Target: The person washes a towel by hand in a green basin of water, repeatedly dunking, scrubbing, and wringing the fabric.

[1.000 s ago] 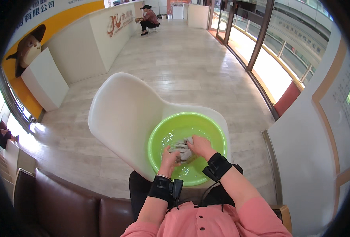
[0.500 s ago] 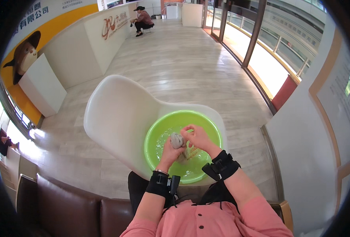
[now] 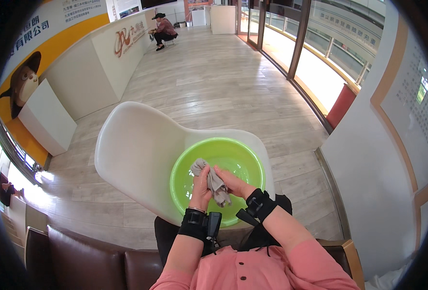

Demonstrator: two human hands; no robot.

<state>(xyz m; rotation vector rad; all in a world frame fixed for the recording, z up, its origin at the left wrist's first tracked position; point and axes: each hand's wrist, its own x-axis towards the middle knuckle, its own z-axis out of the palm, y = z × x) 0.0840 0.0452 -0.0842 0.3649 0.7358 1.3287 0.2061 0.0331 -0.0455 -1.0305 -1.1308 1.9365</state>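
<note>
A wet-looking grey cloth (image 3: 216, 182) is bunched between my two hands, above a round lime-green basin (image 3: 259, 166) with water in it. My left hand (image 3: 202, 187) is closed round the cloth's left side, and one crumpled end sticks up past its fingers. From the right, my right hand (image 3: 231, 182) presses against the cloth with its fingers partly hidden; the lower end hangs down between the wrists. The basin rests on the seat of a white moulded chair (image 3: 134, 145).
Behind me is a brown leather sofa (image 3: 86, 258). A white wall panel (image 3: 363, 179) rises on the right, near glass doors (image 3: 301, 43). Far ahead, a person (image 3: 164, 30) sits low beside a white counter (image 3: 112, 55). A white pedestal (image 3: 49, 118) stands at left.
The cloth has gone from a tight bundle to a looser, longer shape hanging lower. My right hand has moved down from the cloth's top to its side. The view has shifted slightly.
</note>
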